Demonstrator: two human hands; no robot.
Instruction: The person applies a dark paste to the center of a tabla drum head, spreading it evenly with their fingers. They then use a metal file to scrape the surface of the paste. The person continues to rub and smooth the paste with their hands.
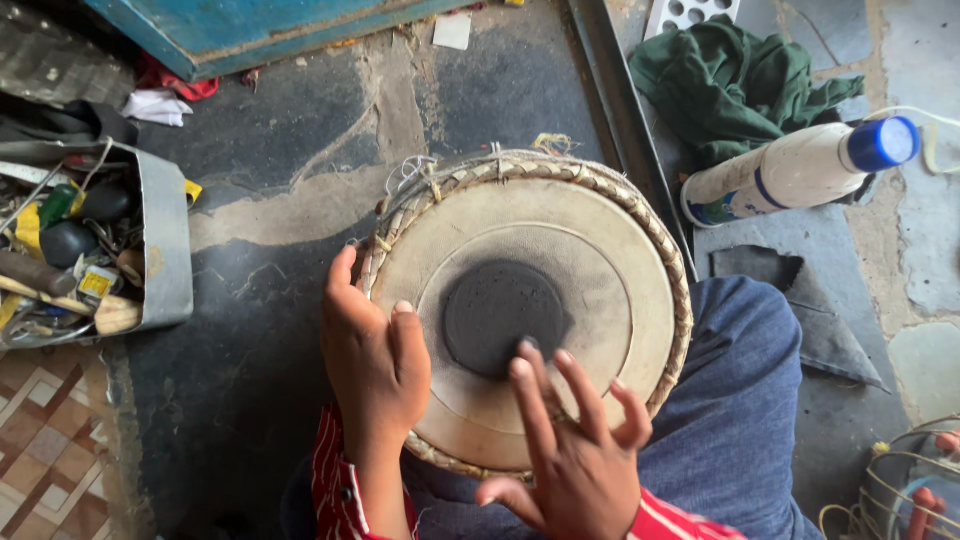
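- Your right hand has its fingers spread, the index and middle tips touching the black patch of the drum.
- Your left hand lies flat, fingers together, on the drumhead's near-left edge, touching the braided rim.
- Beyond the fingertips: a white bottle, a green cloth.
- Far left of your left hand: a metal tool tin.

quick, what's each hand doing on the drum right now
Left hand: open, resting on the drum rim, gripping nothing.
Right hand: open, fingertips on the dark centre patch, holding nothing.
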